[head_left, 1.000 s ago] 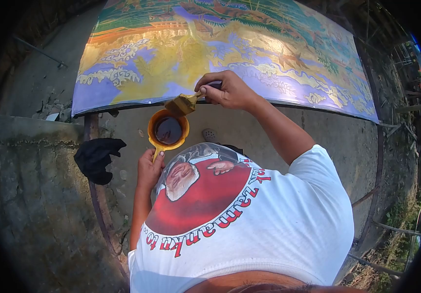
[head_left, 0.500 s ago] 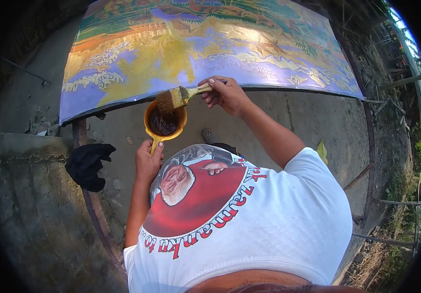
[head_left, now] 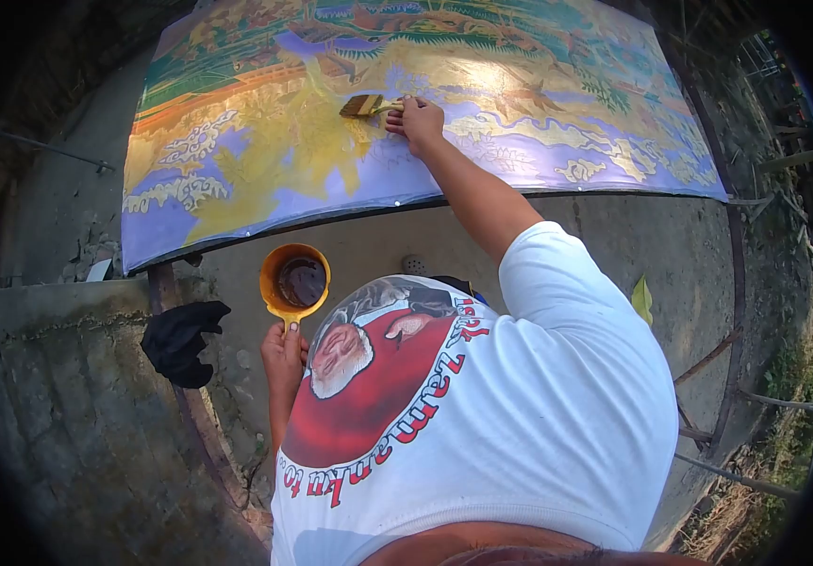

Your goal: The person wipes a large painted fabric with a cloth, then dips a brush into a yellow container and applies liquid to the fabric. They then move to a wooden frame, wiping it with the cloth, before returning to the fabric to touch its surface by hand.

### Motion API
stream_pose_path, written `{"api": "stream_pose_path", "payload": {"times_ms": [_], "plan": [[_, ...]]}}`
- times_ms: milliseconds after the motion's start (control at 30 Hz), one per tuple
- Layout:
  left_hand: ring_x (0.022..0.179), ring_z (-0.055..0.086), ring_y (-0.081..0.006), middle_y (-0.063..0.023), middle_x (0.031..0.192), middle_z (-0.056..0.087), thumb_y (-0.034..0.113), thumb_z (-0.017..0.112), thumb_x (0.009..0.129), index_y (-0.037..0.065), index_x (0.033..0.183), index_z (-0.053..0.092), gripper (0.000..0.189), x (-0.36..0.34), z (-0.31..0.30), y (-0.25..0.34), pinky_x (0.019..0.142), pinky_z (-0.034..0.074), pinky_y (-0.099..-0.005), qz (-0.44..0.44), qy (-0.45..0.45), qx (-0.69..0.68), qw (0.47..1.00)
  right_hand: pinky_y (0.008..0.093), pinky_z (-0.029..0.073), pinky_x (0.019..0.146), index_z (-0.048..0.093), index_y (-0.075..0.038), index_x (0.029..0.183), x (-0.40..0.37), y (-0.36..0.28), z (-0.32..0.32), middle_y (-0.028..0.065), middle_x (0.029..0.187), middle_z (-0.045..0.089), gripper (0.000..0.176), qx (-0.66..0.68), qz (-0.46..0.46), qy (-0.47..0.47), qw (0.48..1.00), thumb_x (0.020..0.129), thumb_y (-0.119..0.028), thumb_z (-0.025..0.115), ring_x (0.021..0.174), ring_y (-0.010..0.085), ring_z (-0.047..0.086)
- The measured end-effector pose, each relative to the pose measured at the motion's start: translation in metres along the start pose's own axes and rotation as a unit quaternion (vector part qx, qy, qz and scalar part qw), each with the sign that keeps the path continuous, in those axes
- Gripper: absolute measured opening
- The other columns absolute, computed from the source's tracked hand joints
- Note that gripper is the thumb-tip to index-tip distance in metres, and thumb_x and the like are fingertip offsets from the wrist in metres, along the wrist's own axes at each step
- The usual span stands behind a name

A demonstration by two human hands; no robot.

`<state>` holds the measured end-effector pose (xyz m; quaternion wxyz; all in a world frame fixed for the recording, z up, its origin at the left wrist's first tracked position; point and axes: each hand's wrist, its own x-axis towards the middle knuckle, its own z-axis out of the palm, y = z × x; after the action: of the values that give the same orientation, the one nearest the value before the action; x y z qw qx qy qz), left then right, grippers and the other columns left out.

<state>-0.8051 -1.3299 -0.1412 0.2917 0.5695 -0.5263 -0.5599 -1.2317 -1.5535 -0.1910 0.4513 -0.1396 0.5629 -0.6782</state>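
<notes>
One hand reaches forward, the other nearer.

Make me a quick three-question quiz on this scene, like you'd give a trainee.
1. What does the left hand hold: A, nothing; B, a yellow cup; or C, a black cloth?
2. True or false: the brush is over the painted sheet, not over the yellow cup.
3. Fill the blank: the liquid in the yellow cup looks ____ (light or dark).
Key: 1, B; 2, true; 3, dark.
</notes>
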Motion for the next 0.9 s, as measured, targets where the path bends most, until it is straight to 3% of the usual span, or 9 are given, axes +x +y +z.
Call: {"api": "stream_pose_path", "payload": {"times_ms": [133, 233, 333, 433, 633, 733, 900], "plan": [[0.054, 0.046, -0.0034, 0.001, 0.069, 0.056, 0.023, 0.056, 0.103, 0.001, 0.095, 0.058, 0.023, 0.003, 0.011, -0.011, 0.049, 0.036, -0.021, -0.011, 0.023, -0.021, 0.999, 0.0335, 0.06, 0.054, 0.061, 0.005, 0.106, 0.035, -0.01, -0.011, 0.0148, 0.081, 0.067, 0.027, -0.025, -0.004, 0.022, 0.999, 0.102, -0.02, 0.053, 0.063, 0.0211, 0.067], [0.058, 0.047, -0.0031, 0.0015, 0.07, 0.056, 0.023, 0.056, 0.103, 0.001, 0.092, 0.057, 0.024, 0.0, 0.017, -0.016, 0.052, 0.037, -0.0212, 0.007, 0.052, 0.003, 0.999, 0.0321, 0.058, 0.051, 0.064, 0.007, 0.1, 0.039, -0.038, -0.062, 0.0138, 0.074, 0.067, 0.028, -0.144, -0.072, 0.014, 0.987, 0.101, -0.019, 0.052, 0.055, 0.0193, 0.065], [0.06, 0.047, -0.0031, 0.0018, 0.07, 0.055, 0.022, 0.057, 0.103, 0.002, 0.091, 0.057, 0.024, -0.007, 0.024, -0.015, 0.054, 0.037, -0.0209, 0.008, 0.073, -0.037, 0.997, 0.0325, 0.06, 0.053, 0.064, 0.006, 0.101, 0.038, -0.044, -0.101, 0.0149, 0.076, 0.068, 0.028, -0.127, -0.046, 0.032, 0.99, 0.101, -0.019, 0.051, 0.058, 0.0207, 0.068], [0.06, 0.048, -0.0034, 0.0017, 0.07, 0.055, 0.022, 0.056, 0.103, 0.002, 0.092, 0.057, 0.023, -0.01, 0.026, -0.045, 0.054, 0.037, -0.0206, -0.004, 0.106, -0.056, 0.993, 0.0334, 0.061, 0.054, 0.064, 0.006, 0.102, 0.049, -0.044, -0.104, 0.016, 0.078, 0.068, 0.027, -0.089, -0.03, 0.026, 0.995, 0.101, -0.018, 0.051, 0.06, 0.0216, 0.068], [0.055, 0.046, -0.0041, 0.0012, 0.067, 0.056, 0.024, 0.055, 0.103, 0.004, 0.09, 0.057, 0.024, -0.011, 0.044, -0.008, 0.051, 0.036, -0.0211, -0.039, 0.099, -0.053, 0.993, 0.0356, 0.062, 0.058, 0.06, 0.006, 0.108, 0.114, -0.041, -0.08, 0.0176, 0.085, 0.068, 0.028, -0.029, -0.021, 0.024, 0.999, 0.101, -0.02, 0.053, 0.065, 0.0234, 0.069], [0.054, 0.046, -0.0041, 0.0011, 0.066, 0.055, 0.023, 0.055, 0.103, 0.005, 0.09, 0.056, 0.023, -0.004, 0.055, 0.003, 0.05, 0.035, -0.0213, -0.037, 0.093, -0.027, 0.995, 0.0359, 0.062, 0.059, 0.06, 0.006, 0.106, 0.122, -0.051, -0.069, 0.0165, 0.082, 0.068, 0.029, -0.064, 0.007, 0.007, 0.998, 0.101, -0.022, 0.053, 0.064, 0.0241, 0.069], [0.054, 0.046, -0.0042, 0.0015, 0.067, 0.055, 0.023, 0.055, 0.103, 0.005, 0.091, 0.056, 0.022, 0.002, 0.066, -0.004, 0.049, 0.035, -0.0215, -0.034, 0.104, -0.055, 0.993, 0.0352, 0.061, 0.056, 0.061, 0.006, 0.103, 0.12, -0.073, -0.108, 0.0167, 0.08, 0.069, 0.028, -0.147, 0.003, -0.043, 0.988, 0.1, -0.021, 0.054, 0.062, 0.024, 0.069]]}}
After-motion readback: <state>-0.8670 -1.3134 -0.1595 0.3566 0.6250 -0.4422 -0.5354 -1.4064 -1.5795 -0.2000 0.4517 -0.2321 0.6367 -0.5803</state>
